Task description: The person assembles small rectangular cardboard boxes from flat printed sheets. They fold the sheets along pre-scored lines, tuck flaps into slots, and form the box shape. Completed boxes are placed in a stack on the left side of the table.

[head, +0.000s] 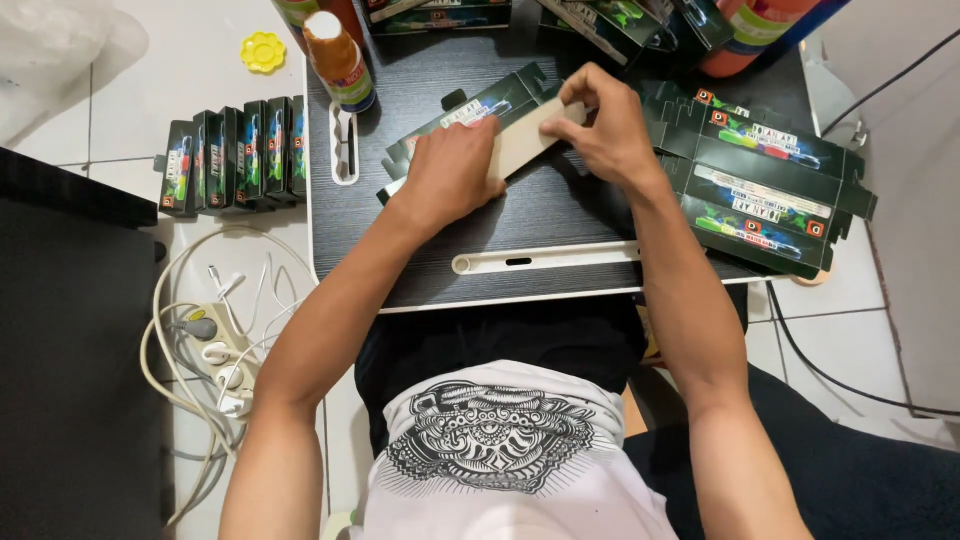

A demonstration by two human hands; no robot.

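Flat carton, dark green w/ bright print, unfolded, lies angled on the dark surface. Plain tan inner side faces up at its mid. Left hand presses its lower end; right hand pinches the upper flap.

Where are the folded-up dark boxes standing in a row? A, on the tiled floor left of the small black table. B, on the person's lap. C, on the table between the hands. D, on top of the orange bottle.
A: the row of assembled boxes stands on the tiled floor, just left of the black table.
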